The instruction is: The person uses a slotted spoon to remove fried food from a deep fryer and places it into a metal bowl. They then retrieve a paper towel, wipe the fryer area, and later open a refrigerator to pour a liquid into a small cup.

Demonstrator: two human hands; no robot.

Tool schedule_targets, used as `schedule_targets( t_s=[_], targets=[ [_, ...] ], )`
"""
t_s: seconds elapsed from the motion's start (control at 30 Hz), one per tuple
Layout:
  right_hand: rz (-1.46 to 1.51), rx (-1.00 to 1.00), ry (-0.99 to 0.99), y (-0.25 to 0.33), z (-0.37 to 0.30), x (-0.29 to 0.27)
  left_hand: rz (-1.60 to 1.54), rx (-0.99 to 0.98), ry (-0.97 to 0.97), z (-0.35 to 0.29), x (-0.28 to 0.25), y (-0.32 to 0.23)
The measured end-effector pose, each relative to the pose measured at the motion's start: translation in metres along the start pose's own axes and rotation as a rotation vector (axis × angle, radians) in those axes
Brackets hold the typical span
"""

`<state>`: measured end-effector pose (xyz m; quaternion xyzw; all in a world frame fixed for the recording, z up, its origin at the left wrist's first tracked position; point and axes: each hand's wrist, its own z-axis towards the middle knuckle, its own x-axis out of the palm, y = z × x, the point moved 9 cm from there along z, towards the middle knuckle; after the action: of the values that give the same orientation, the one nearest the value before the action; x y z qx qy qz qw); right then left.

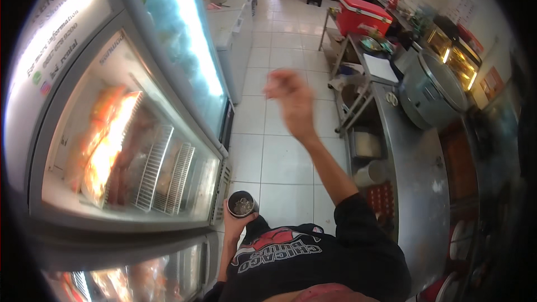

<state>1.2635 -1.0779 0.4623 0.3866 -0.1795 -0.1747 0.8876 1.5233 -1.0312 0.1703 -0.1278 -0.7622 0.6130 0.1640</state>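
My left hand is wrapped round a dark tumbler, low and near my body. Inside it something clear and glinting shows, perhaps ice or liquid; I cannot make out which. Out over the aisle, my right hand is raised at the end of a stretched arm. Motion smears its fingers, which look partly curled, and whether anything is between them does not show. Nothing touches that hand from the sides.
Glass-door fridges line the left, with a white chest freezer beyond. Along the right runs a steel counter bearing a large pot. A red cooler box stands farther back. White floor tiles lie between.
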Motion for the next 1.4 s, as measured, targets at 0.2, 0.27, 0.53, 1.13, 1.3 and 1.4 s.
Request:
schedule_targets(
  t_s=[0.2,0.27,0.53,1.13,1.3,1.4],
  targets=[
    [-0.407,0.483,0.551,-0.348,0.033,0.106,0.080,0.178,0.085,0.177,-0.029,-0.027],
    [-0.402,0.402,0.470,-0.399,0.065,0.144,0.155,0.157,0.091,0.225,-0.033,-0.055],
    [-0.131,0.193,0.384,-0.457,0.143,0.241,0.182,0.126,-0.041,0.343,-0.042,-0.108],
    [0.036,0.064,0.416,-0.515,0.166,0.182,-0.177,0.011,-0.864,0.352,0.051,-0.060],
    [0.174,0.693,0.630,-0.615,0.144,0.044,-0.055,0.231,-0.916,0.370,0.046,-0.099],
    [0.449,0.880,0.493,-0.659,0.151,-0.037,-0.070,0.268,-0.955,0.398,0.042,-0.098]
  ],
)
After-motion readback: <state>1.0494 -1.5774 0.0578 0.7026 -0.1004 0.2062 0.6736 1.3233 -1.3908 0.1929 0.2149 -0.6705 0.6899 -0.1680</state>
